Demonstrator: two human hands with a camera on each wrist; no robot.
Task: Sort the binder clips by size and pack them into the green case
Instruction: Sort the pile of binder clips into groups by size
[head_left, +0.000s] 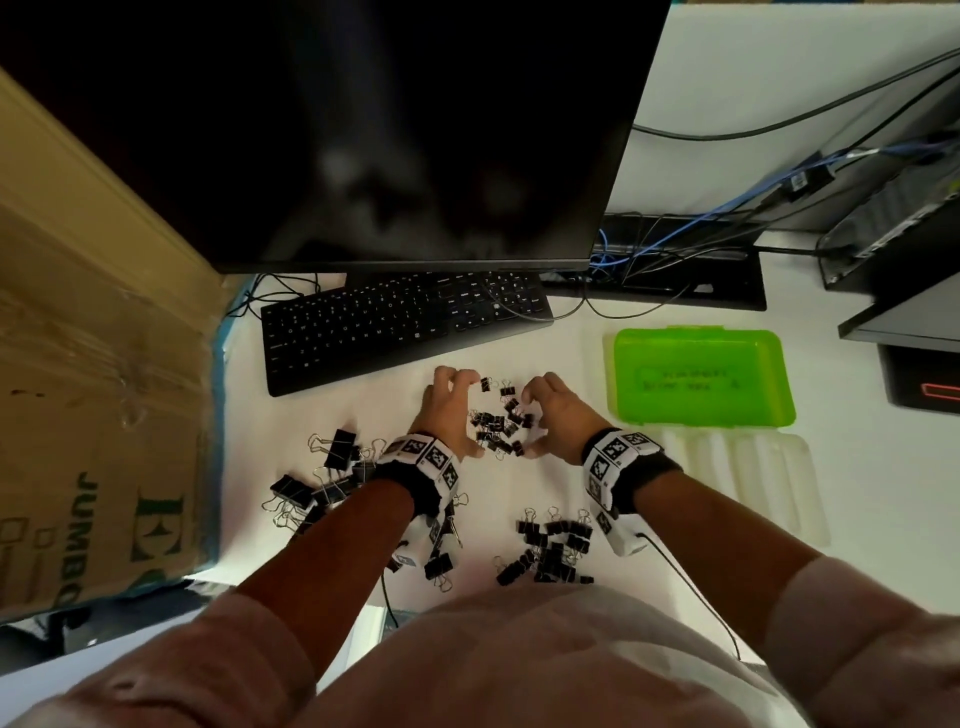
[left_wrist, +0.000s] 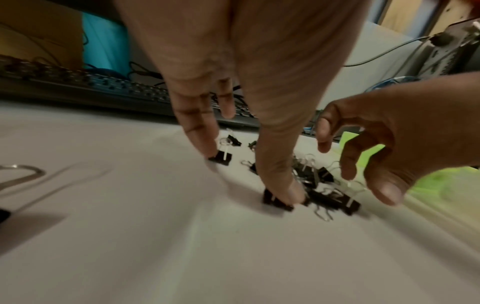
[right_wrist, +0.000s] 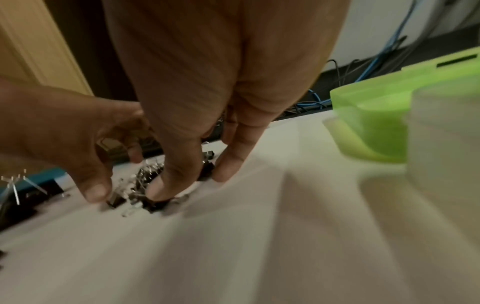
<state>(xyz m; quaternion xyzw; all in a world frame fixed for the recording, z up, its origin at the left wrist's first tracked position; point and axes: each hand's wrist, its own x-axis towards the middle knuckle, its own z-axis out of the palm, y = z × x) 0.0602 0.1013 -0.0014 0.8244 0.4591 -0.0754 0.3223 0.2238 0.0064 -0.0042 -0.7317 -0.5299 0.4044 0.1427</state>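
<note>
Head view: keyboard (head_left: 405, 325) and monitor (head_left: 363, 130) behind small clips (head_left: 496, 428).

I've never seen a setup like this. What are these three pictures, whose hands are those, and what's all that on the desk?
There is no machine here: a person wears three cameras, one on the head looking down and one on each wrist looking along the fingers. The left hand and right hand cup a heap of small binder clips on the white desk, fingertips touching clips without lifting any. Large clips lie to the left, medium clips nearer the body. The green case lies to the right, a keyboard behind.
</note>
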